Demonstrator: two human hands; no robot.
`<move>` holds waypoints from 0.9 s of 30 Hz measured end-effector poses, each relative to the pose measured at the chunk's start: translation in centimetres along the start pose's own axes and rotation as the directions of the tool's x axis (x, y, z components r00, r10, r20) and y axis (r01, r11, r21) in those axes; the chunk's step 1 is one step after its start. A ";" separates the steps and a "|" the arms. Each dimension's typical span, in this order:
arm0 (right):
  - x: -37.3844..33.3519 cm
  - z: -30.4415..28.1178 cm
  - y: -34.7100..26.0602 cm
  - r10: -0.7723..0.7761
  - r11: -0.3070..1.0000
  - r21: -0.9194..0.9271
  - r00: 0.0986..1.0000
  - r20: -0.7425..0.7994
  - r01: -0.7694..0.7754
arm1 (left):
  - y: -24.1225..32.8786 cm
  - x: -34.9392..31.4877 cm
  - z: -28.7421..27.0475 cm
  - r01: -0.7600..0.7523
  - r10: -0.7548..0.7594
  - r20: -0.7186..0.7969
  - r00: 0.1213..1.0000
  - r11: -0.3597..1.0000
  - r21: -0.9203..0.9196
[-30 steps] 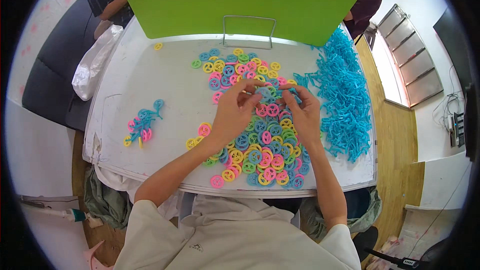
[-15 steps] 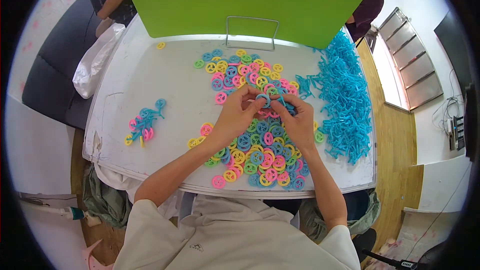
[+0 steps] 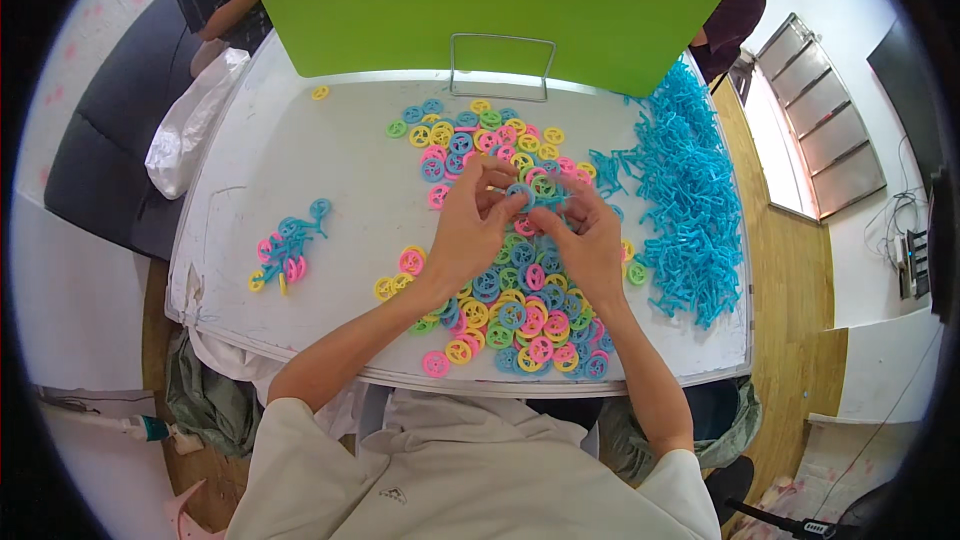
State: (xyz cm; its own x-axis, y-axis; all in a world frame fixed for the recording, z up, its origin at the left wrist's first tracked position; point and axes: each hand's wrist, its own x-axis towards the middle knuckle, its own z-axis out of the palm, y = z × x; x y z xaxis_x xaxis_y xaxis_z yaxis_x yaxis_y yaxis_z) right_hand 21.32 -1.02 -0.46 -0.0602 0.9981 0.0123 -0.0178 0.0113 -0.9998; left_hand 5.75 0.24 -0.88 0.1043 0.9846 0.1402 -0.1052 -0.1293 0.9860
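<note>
Over the middle of the table, my left hand (image 3: 466, 230) pinches a small blue plastic wheel (image 3: 520, 197) between thumb and fingers. Close beside it, my right hand (image 3: 592, 248) is closed on a thin blue plastic stick piece (image 3: 557, 202), mostly hidden by blurred fingers. The two parts are at or near contact; whether they are joined I cannot tell. Under and around both hands lies a pile of wheels (image 3: 512, 315) in blue, pink, yellow and green. More loose wheels (image 3: 460, 143) lie beyond my hands.
A big heap of blue stick pieces (image 3: 692, 200) covers the table's right side. To the left sits a small cluster of sticks with wheels on them (image 3: 290, 245). A green panel (image 3: 500, 5) with a wire stand (image 3: 500, 97) borders the far edge. Other people sit beyond.
My right fingers have shifted and spread slightly around the stick piece, blurring with motion. The left hand keeps the blue wheel in nearly the same place.
</note>
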 end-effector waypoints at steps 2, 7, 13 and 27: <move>-0.1 -0.1 0.2 -0.093 0.989 -0.115 0.995 -0.031 0.089 | 0.3 0.1 -0.1 -0.030 0.030 -0.042 0.999 0.999 0.012; 0.2 -0.8 0.3 -0.219 0.943 -0.254 0.976 0.018 0.216 | -0.3 0.1 -0.4 -0.048 0.049 0.020 0.999 0.999 -0.018; 0.1 -1.2 -0.1 -0.321 0.863 -0.401 0.946 0.037 0.309 | 0.5 0.0 -0.3 0.081 -0.081 0.089 0.993 0.997 0.005; -0.3 0.7 -0.1 -0.186 0.960 -0.237 0.971 -0.148 0.148 | 1.7 -0.7 0.0 0.123 -0.119 0.038 0.992 0.983 -0.137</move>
State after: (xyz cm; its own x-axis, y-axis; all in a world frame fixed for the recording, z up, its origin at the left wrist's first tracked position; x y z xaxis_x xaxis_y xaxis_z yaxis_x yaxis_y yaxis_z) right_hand 20.61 -1.33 -0.33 0.0924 0.9763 0.1955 0.2108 0.1727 -0.9621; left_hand 5.49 -0.68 0.74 0.1540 0.9877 0.0255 -0.2264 0.0102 0.9740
